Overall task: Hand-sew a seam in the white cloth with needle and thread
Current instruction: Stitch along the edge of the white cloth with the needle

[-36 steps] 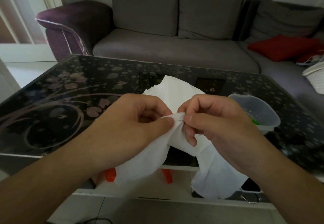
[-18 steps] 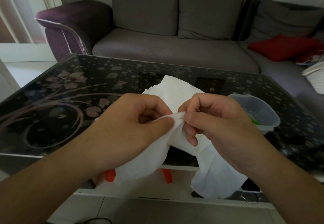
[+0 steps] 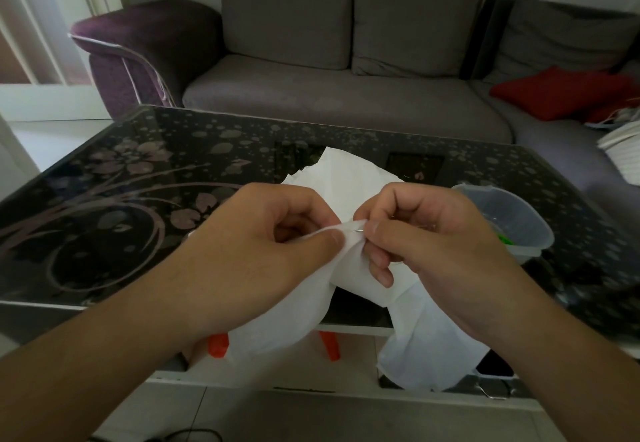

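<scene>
You face a grey corner sofa [image 3: 346, 95] with a purple armrest [image 3: 145, 33] and a red cushion [image 3: 561, 92]. Before it stands your black glass table [image 3: 138, 199], printed with pale flowers. Daylight enters at your left, probably through a door [image 3: 31, 19]. The floor [image 3: 311, 417] looks tiled.

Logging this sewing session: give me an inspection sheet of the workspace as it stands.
Surface: dark glass table with a floral pattern.
Job's things: white cloth lies partly on the table and hangs over its near edge; a thin needle shows at the fold; thread too fine to tell.
Clutter: clear plastic container at the right, something green inside; orange items under the table.
Grips: left hand pinches the cloth fold; right hand pinches at the needle.
Cables: dark cable on the floor.
Surroundings: grey sofa, red cushion.
</scene>
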`<state>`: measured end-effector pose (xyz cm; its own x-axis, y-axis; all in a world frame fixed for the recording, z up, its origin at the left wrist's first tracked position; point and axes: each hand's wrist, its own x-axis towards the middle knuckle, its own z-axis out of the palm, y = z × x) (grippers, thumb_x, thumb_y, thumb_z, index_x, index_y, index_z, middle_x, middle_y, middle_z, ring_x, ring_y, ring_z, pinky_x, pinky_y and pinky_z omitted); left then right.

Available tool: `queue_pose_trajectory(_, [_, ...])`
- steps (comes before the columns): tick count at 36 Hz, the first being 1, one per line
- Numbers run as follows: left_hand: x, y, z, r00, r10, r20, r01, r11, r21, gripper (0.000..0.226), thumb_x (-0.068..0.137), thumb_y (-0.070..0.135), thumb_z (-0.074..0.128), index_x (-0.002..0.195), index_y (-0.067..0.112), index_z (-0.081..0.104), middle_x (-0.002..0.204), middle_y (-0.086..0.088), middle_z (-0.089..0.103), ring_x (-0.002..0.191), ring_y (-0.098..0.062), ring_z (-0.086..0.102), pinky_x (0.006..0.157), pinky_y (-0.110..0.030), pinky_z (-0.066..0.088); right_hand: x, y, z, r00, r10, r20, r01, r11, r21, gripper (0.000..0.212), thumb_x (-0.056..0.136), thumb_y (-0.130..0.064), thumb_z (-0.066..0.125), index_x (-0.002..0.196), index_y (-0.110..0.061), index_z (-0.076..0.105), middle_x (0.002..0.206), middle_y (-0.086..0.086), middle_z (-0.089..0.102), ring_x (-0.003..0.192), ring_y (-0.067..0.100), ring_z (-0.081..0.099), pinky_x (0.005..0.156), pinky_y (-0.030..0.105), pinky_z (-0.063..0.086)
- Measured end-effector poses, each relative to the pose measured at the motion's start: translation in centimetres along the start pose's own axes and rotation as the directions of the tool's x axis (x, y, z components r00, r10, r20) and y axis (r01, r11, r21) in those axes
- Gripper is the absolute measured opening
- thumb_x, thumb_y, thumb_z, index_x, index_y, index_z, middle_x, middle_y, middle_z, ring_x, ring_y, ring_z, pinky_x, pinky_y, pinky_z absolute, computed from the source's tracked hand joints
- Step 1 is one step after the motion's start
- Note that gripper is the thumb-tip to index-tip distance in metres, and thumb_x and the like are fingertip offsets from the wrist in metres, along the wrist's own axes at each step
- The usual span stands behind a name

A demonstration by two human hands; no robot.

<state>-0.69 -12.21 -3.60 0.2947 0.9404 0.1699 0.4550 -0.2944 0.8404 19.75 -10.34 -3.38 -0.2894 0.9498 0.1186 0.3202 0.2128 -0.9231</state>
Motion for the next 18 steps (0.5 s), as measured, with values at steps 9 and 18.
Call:
queue_pose_trajectory(9, [-0.09, -0.09, -0.08, 1.000, 0.010, 0.006, -0.010, 1.000, 0.003, 0.010, 0.094, 0.033, 0.066, 0.093, 0.031, 0.076, 0.087, 0.016, 0.077, 0.083, -0.003, 0.074, 0.071, -0.019, 0.056, -0.05, -0.22, 0.09, 1.000, 0.006, 0.010, -0.006, 1.000, -0.017, 0.019, 0.095, -0.006, 0.062, 0.077, -0.007, 0.067, 0.075, 0.010, 0.071, 0.060, 0.021, 0.063, 0.092, 0.045, 0.048])
queue_pose_trajectory(18, [-0.05, -0.18, 0.00, 1.000, 0.021, 0.002, -0.021, 1.000, 0.024, 0.010, 0.094, 0.033, 0.066, 0.094, 0.032, 0.075, 0.089, 0.016, 0.077, 0.085, -0.003, 0.074, 0.076, -0.023, 0.058, -0.11, -0.34, 0.18, 1.000, -0.027, 0.007, 0.028, 0.998, -0.052, 0.019, 0.093, -0.005, 0.065, 0.075, -0.010, 0.066, 0.082, 0.007, 0.073, 0.058, 0.023, 0.063, 0.083, 0.036, 0.048])
